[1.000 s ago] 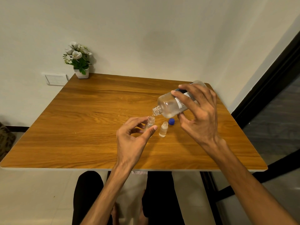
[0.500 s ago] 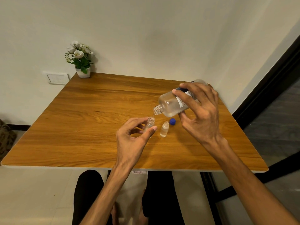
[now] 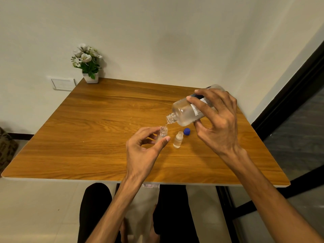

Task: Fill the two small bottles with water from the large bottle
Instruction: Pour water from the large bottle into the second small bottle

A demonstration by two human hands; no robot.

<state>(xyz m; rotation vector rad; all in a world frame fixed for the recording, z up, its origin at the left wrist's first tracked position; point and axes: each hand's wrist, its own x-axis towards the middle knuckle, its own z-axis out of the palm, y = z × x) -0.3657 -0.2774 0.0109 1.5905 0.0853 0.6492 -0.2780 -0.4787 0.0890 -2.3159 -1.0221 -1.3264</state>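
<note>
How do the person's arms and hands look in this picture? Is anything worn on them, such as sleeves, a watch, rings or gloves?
Both forearms are bare as far as the picture shows them; no sleeve comes into view. The left hand and the right hand are bare too, with no gloves. No watch, bracelet or ring can be seen on the wrists and fingers that show. The arms are slim, with tendons and veins showing.

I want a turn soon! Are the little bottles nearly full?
One small clear bottle beside the blue cap already holds water. The right hand tips the large clear bottle into the other small bottle, held by the left hand. Its level is unclear.
</note>
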